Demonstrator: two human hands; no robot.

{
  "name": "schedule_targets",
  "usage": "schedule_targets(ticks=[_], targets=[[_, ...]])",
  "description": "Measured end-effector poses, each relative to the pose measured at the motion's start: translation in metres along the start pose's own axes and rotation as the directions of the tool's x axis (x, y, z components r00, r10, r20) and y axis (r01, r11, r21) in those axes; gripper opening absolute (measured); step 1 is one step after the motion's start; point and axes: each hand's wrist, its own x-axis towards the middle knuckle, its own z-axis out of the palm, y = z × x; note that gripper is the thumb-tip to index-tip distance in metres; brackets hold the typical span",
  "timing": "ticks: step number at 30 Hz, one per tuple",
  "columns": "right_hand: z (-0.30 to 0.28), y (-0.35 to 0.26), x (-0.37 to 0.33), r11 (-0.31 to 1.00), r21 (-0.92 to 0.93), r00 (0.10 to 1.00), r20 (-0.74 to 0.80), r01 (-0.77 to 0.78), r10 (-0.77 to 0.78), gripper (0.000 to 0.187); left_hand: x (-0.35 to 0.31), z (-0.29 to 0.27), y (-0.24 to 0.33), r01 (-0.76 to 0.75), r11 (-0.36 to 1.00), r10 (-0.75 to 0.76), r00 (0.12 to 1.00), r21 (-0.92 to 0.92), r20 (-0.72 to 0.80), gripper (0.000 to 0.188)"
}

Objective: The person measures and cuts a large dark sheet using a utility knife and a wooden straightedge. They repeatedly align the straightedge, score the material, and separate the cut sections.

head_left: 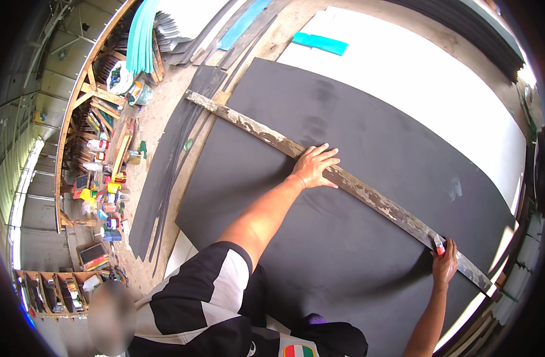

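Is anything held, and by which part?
The right hand holds a small red-and-silver cutter-like tool by its red body; the left hand lies spread on a long paint-worn bar.

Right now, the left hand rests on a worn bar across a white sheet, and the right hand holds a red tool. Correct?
No, not white: the head view shows a dark grey sheet under the bar. The left hand, right hand and red tool are as stated.

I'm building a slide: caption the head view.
Left hand on worn straightedge across dark sheet; right hand holding red cutter.
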Motion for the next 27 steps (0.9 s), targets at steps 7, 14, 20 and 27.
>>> schedule_targets(ticks=[7,14,20,27], targets=[[0.009,0.01,0.004,1.0,0.014,1.0,0.012,-0.016,0.016,0.076,-0.002,0.01,-0.001,-0.007,1.0,0.007,1.0,-0.021,0.005,0.088],[0.013,0.016,0.003,1.0,0.004,0.999,0.034,-0.029,0.029,0.078,0.002,0.013,-0.007,-0.043,0.999,0.043,0.999,-0.013,0.001,0.088],[0.012,0.016,-0.002,1.0,0.006,1.0,0.023,-0.019,0.019,0.078,0.002,0.015,-0.009,-0.082,0.997,0.082,0.995,-0.014,-0.051,0.085],[0.008,-0.001,-0.002,0.998,0.053,0.998,0.055,-0.042,0.039,0.075,-0.006,0.01,-0.015,-0.072,0.997,0.071,0.994,-0.011,-0.084,0.081]])
